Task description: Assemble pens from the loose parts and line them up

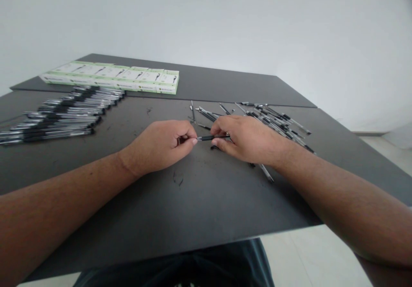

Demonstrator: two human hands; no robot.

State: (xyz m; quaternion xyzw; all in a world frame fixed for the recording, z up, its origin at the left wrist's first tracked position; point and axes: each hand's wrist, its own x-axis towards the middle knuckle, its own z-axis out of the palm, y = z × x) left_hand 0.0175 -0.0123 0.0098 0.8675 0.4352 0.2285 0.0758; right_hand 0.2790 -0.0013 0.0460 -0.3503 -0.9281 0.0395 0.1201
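A pen (207, 138) with a black grip lies level between my two hands, just above the dark table. The thumb and forefinger of my left hand (165, 143) pinch its silvery tip end. My right hand (246, 138) is closed on the black part, with its thumb below and fingers above. A small black cap-like piece (214, 148) is beside my right thumb. Loose pen parts (209, 114) lie just beyond the hands, and a clear tube (266, 173) sticks out from under my right wrist.
Several assembled pens (64, 113) lie in a row at the left. Behind them is a line of white and green boxes (128, 78). More loose pens and tubes (277, 121) are scattered at the right. The dark table (199, 209) has a raised seam towards the back wall.
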